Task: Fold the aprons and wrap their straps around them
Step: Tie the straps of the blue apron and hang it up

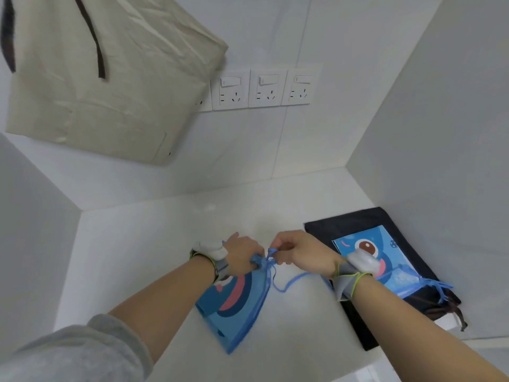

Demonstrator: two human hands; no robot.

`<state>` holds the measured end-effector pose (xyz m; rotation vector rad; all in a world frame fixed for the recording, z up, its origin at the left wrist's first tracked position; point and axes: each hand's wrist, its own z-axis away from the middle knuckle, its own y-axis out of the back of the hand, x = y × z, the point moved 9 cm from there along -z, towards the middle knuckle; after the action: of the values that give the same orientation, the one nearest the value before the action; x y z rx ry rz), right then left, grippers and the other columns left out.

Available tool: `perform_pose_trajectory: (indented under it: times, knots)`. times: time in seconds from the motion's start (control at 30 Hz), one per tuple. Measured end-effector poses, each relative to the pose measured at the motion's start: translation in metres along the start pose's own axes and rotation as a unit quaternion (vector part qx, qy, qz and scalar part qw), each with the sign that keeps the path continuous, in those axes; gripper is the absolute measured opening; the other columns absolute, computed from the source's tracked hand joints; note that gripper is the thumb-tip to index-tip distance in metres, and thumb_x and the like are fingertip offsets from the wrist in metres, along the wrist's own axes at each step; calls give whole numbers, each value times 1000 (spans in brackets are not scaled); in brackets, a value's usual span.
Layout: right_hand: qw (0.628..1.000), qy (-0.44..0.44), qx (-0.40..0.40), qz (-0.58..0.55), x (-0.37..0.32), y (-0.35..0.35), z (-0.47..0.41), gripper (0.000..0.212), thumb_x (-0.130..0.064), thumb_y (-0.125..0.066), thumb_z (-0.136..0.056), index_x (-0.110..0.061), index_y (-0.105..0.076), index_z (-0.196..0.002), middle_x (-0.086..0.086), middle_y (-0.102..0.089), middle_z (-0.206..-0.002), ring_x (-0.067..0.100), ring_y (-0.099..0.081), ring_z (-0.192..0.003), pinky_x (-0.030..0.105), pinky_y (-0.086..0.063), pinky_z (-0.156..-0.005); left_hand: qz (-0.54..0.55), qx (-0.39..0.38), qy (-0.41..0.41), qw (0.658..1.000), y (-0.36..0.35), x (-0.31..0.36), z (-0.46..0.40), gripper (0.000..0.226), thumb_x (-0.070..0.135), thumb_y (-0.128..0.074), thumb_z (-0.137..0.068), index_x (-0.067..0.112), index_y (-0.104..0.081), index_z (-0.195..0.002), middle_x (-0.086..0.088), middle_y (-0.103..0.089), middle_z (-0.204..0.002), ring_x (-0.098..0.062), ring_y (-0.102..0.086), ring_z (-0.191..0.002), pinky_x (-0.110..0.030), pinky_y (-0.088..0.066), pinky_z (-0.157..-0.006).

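Observation:
A folded blue apron [234, 307] with a cartoon print lies on the white counter [154, 244] in front of me. My left hand [242, 255] grips its bunched top end. My right hand [300, 252] pinches the thin blue strap [271, 253] right beside the left hand; the rest of the strap [292, 282] trails in a loose loop on the counter. At the right lie a folded blue cartoon apron [385, 260] with tied straps and a black folded apron [344, 227] under it.
A beige apron [110, 86] with dark straps hangs on the back wall at the upper left. Three white wall sockets [267, 88] sit beside it. White walls close the counter in on the left, back and right.

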<state>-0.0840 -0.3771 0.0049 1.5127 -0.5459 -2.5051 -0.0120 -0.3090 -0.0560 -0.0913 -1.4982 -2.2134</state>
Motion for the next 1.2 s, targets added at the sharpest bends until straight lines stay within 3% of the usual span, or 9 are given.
perform_pose_trajectory:
  times: [0.07, 0.17, 0.33, 0.47, 0.57, 0.67, 0.8, 1.07, 1.2]
  knots:
    - [1000, 20, 12, -3, -25, 23, 2, 14, 1, -64, -82, -9, -72, -88, -6, -66, -68, 1, -55, -62, 14, -43, -61, 59, 52, 2, 997, 33, -4, 9, 17, 34, -57, -88, 20, -64, -93, -3, -67, -102, -24, -60, -97, -40, -40, -97]
    - [997, 66, 35, -38, -75, 58, 3, 20, 6, -60, -84, -3, -73, -96, -4, -70, -74, 6, -59, -69, 18, -48, -64, 162, 123, 26, 979, 87, -16, 36, 25, 45, -56, -77, 23, -61, -87, -1, -68, -96, -21, -61, -92, -36, -47, -85]
    - [978, 144, 41, -147, -175, 89, 7, 23, 12, -55, -87, -2, -66, -102, 13, -67, -78, 24, -60, -72, 29, -56, -71, 272, 238, 27, 932, 172, -30, 89, 22, 22, -72, -81, 25, -51, -75, 3, -63, -77, -10, -54, -68, -30, -47, -70]
    - [960, 215, 55, -168, -266, 96, 12, 14, 9, -56, -89, -3, -59, -96, 15, -63, -74, 28, -54, -64, 34, -53, -70, 324, 320, -21, 890, 241, -43, 142, 15, 17, -73, -78, 20, -60, -85, -9, -70, -86, -17, -64, -78, -36, -52, -78]
    - [947, 278, 76, -139, -333, 102, 16, 11, 7, -56, -89, -4, -58, -93, 13, -64, -72, 23, -54, -57, 32, -52, -67, 300, 391, -20, 870, 298, -58, 188, 16, 17, -71, -84, 25, -65, -96, -6, -73, -91, -20, -70, -87, -38, -56, -84]
    - [929, 341, 114, -87, -398, 104, 20, 9, 7, -59, -89, -1, -60, -93, 15, -65, -74, 21, -56, -53, 29, -52, -63, 262, 467, -6, 844, 353, -74, 242, 24, 16, -70, -83, 35, -64, -97, -3, -72, -85, -15, -69, -82, -35, -55, -80]
    - [906, 388, 165, -44, -435, 105, 18, 8, 8, -61, -87, 1, -63, -91, 19, -66, -75, 21, -58, -53, 25, -54, -60, 209, 510, 10, 834, 385, -79, 271, 29, 15, -66, -84, 39, -61, -98, 1, -68, -81, -8, -65, -76, -31, -53, -77]
    - [839, 434, 326, -28, -516, 139, 4, 10, 2, -59, -84, -5, -67, -85, 14, -71, -76, 18, -61, -56, 33, -56, -63, 155, 581, 3, 799, 461, -85, 288, 25, 17, -60, -89, 38, -49, -97, 7, -68, -83, -8, -65, -80, -36, -57, -72]
    - [807, 455, 375, -6, -544, 153, -3, 13, -1, -58, -84, -8, -68, -87, 9, -71, -75, 19, -64, -56, 41, -58, -67, 125, 622, -7, 773, 490, -93, 286, 23, 13, -61, -88, 31, -48, -93, 7, -63, -83, -3, -58, -76, -17, -45, -68]
